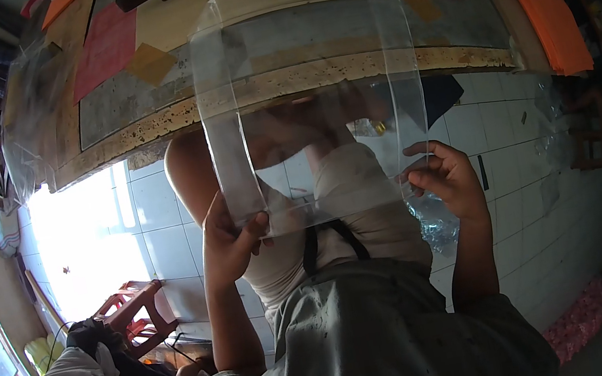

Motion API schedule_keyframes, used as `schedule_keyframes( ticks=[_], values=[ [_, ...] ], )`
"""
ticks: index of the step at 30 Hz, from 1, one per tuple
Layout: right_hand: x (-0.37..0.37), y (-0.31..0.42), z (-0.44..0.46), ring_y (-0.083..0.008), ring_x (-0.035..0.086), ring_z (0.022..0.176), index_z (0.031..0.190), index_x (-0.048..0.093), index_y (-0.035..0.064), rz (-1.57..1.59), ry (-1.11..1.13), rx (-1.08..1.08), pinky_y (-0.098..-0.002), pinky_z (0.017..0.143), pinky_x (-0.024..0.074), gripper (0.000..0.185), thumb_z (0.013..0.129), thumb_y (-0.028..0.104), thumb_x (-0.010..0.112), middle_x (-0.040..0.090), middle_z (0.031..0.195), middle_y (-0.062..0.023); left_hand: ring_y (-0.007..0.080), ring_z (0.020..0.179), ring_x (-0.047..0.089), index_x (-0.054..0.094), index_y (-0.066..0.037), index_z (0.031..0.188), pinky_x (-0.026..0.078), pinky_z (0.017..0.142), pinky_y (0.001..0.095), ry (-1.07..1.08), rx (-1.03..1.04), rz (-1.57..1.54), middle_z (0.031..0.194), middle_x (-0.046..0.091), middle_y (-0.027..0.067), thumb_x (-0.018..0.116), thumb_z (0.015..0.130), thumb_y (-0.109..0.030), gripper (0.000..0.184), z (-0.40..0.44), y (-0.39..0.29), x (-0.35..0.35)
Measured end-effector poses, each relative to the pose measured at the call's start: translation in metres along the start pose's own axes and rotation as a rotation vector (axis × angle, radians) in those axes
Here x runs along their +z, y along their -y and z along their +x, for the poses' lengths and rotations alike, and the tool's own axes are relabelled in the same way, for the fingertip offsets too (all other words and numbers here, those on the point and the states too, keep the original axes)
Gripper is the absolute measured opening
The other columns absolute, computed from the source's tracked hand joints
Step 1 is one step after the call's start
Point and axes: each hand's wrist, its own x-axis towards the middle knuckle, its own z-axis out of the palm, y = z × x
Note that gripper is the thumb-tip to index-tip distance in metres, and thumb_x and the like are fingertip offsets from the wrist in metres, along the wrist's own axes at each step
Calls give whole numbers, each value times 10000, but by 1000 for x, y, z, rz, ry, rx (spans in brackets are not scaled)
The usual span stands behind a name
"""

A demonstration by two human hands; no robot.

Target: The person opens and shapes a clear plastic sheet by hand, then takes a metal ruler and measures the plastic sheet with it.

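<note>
Head view: from here, a worker's left hand (232, 236) pinches a near corner of a clear plastic bag (226, 137) between thumb and fingers; the right hand (442, 178) curls loosely at the opposite edge, its grip impossible to tell. The bag spans lap and bench (142, 107). Even tension should keep its side folds flat. Nothing shows inside; crumpled plastic (437, 227) below holds contents unknown.

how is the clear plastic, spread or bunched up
Spread: the clear plastic spans between the left hand and right hand, both long edges visible.
</note>
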Motion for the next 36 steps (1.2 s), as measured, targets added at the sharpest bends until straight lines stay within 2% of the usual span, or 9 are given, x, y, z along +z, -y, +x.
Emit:
schedule_keyframes(
  ticks=[10,13,16,22,25,28,31,34,36],
  values=[
    [-1,0,1,-80,656,763,1231,591,-26,20,-22,1,-244,688,515,371,890,55,714,755,933,-128,99,726,678,550,11,1280,532,575,225,19,-9,46,920,700,44,799,861,-91,498,-4,-7,9],
    [-1,-3,0,-108,684,808,1223,577,-20,50,-8,-7,-259,725,530,369,888,58,712,751,941,-135,95,737,670,548,8,1289,547,606,231,41,-3,13,930,699,43,799,863,-91,504,-3,-4,7],
    [5,-8,3,-151,717,865,1223,561,-19,166,41,-118,-277,763,552,391,878,48,734,748,939,-143,94,734,665,542,11,1302,550,617,234,43,-2,10,935,695,45,791,875,-94,506,-2,-2,6],
    [10,-7,5,-212,738,920,1225,554,-13,19,48,22,-308,783,584,424,865,23,775,742,997,-170,100,743,669,514,4,1346,530,613,229,100,-72,62,923,689,33,776,895,-91,530,-1,-1,4],
    [4,-10,2,-224,734,949,1229,554,-7,-20,50,38,-307,773,586,404,883,28,760,738,1042,-189,142,722,698,505,34,1344,527,563,238,84,-78,90,909,712,77,803,858,-79,581,0,6,6],
    [-8,-15,-4,-238,731,979,1235,556,-4,46,98,-23,-314,759,584,375,921,90,737,737,1065,-201,160,779,717,498,42,1343,567,624,259,149,-87,105,933,724,84,781,865,-25,560,-2,12,8],
    [-21,-16,-4,-254,727,1007,1252,551,-6,177,38,-57,-322,744,582,370,957,159,700,736,1072,-202,172,830,727,506,46,1328,593,717,282,289,-38,193,948,726,89,779,864,-11,541,-1,24,8],
    [-29,-4,-16,-277,744,890,1302,525,-18,89,-134,-44,-350,719,577,465,956,236,705,733,1013,-191,157,850,729,545,4,1317,577,751,305,417,-70,264,987,741,71,784,884,-64,499,1,26,20],
    [-44,-7,-30,-272,740,786,1331,514,-17,20,-244,-100,-352,694,565,502,955,253,710,732,974,-181,161,860,731,554,-6,1315,571,766,313,456,16,461,969,748,80,787,879,-74,499,7,36,27]
  ],
)
